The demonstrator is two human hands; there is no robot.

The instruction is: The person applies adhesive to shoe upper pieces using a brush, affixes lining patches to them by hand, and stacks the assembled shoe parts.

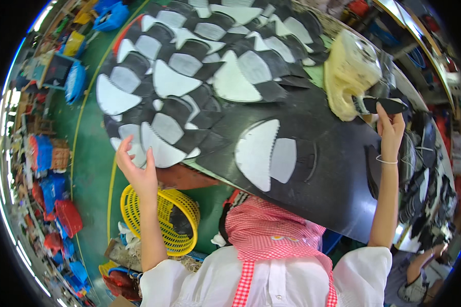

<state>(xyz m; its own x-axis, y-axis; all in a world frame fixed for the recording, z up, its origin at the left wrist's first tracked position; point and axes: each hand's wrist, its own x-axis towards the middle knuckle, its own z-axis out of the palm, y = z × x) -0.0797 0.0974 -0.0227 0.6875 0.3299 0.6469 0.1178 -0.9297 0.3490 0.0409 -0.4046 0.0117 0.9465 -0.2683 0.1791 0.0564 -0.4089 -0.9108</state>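
My right hand (390, 128) pinches a narrow, pointed black flat piece (386, 106) beside a pale yellow machine (353, 66) at the table's right. Over the near left edge of the piles, my left hand (140, 171) has thumb and fingers apart; whether it touches the pieces beneath is unclear. Those piles hold several black pieces with white, saw-toothed curved parts (161, 147) and light grey panels (167, 126). Apart from them, one white saw-toothed piece (257, 153) lies against a grey panel (283, 160) on the dark table (338, 184), directly in front of me.
Below the table's left edge stands a yellow plastic basket (189, 204) with something dark inside. Dark cut pieces (420, 189) are heaped at the right. Another person's arm (420, 263) shows at lower right. Blue bins (112, 18) stand across the green floor (89, 138).
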